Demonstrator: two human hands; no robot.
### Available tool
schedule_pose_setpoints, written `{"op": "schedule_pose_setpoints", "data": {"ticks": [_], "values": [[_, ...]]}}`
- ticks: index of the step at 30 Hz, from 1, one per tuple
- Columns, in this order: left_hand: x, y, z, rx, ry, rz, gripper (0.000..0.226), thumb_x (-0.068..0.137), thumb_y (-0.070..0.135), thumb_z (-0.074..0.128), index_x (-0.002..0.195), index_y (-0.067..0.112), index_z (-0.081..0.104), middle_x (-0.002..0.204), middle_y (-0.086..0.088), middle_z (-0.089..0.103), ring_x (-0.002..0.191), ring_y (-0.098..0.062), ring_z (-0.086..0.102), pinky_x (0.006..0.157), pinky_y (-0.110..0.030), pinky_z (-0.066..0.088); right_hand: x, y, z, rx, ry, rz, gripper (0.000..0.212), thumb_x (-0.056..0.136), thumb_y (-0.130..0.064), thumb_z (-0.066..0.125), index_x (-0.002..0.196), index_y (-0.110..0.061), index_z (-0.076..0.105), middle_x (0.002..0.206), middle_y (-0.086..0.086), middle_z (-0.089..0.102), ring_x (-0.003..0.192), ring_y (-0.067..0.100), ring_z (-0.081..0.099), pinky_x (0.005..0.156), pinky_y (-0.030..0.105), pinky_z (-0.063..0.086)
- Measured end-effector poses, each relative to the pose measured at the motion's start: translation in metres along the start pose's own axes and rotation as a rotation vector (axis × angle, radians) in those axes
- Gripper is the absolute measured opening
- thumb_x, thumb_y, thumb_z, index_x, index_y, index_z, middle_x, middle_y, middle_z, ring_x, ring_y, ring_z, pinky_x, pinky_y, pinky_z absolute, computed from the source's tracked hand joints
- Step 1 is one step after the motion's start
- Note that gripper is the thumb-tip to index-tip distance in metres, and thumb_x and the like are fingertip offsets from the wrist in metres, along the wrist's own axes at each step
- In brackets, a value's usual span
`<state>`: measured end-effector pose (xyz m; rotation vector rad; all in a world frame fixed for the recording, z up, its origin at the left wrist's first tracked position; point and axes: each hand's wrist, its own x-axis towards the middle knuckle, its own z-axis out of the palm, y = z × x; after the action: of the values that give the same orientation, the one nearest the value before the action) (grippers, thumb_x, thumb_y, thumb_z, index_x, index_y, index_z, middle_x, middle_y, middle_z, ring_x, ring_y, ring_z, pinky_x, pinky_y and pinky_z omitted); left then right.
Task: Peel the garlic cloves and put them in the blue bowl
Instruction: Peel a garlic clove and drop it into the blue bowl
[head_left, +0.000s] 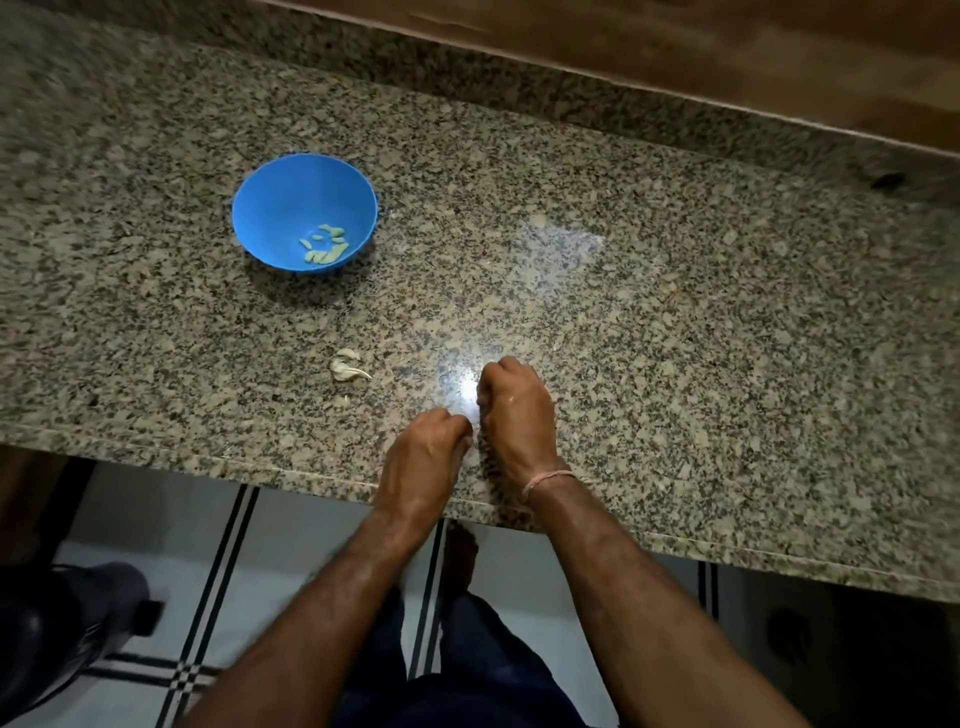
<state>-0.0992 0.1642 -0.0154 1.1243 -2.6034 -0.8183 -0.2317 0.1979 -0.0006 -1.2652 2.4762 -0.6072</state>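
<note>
I note pale peeled cloves (324, 245) in blue bowl (280, 192), upper left; left hand (423, 460) and right hand (514, 410) curled together, contents hidden.

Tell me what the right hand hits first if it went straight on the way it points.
Judging by the wrist-to-knuckle line, the right hand would cross bare countertop, passing right of the blue bowl, and meet the raised back ledge first. Depth is unclear, so that is approximate.

Bowl (280, 202): blue, round, upright on desk. Peeled cloves (324, 244) cluster at its bottom, pale greenish. Unpeeled cloves (347, 366), whitish skins on, lie on desk, well apart from bowl.
</note>
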Motion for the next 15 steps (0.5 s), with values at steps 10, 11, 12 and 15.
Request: {"op": "schedule_pose_setpoints", "data": {"ticks": [10,11,12,15], "values": [[-0.044,-0.044,-0.062,-0.482,0.363,-0.471,0.01,0.1,0.023,0.069,0.091,0.02,0.071,0.079,0.01,0.07,0.075,-0.003,0.064,0.062,-0.016,0.048,-0.02,-0.057,0.0,1.086,-0.383,0.53,0.016,0.099,-0.004,0.068,0.085,-0.009,0.069,0.07,0.005,0.066,0.064,0.016,0.062,0.061,0.029,0.056],[-0.055,-0.054,-0.073,-0.521,0.416,-0.523,0.009,0.099,0.023,0.07,0.091,0.02,0.071,0.079,0.01,0.071,0.076,-0.001,0.065,0.063,-0.014,0.048,-0.025,-0.078,0.006,1.102,-0.419,0.507,0.017,0.1,-0.002,0.066,0.084,-0.009,0.067,0.065,0.002,0.063,0.057,0.012,0.059,0.055,0.024,0.052],[-0.067,-0.066,-0.084,-0.541,0.467,-0.573,0.008,0.099,0.022,0.07,0.091,0.019,0.071,0.079,0.011,0.071,0.076,0.002,0.065,0.063,-0.011,0.048,-0.031,-0.1,0.014,1.113,-0.458,0.476,0.019,0.1,0.001,0.064,0.083,-0.008,0.065,0.063,0.001,0.06,0.053,0.009,0.056,0.052,0.021,0.05],[-0.115,-0.108,-0.112,-0.56,0.607,-0.708,0.007,0.098,0.018,0.071,0.091,0.02,0.07,0.077,0.015,0.068,0.074,0.012,0.063,0.063,-0.004,0.043,-0.053,-0.167,0.049,1.046,-0.616,0.317,0.025,0.1,0.002,0.063,0.078,-0.009,0.065,0.063,0.0,0.059,0.054,0.007,0.054,0.055,0.017,0.047]]}}
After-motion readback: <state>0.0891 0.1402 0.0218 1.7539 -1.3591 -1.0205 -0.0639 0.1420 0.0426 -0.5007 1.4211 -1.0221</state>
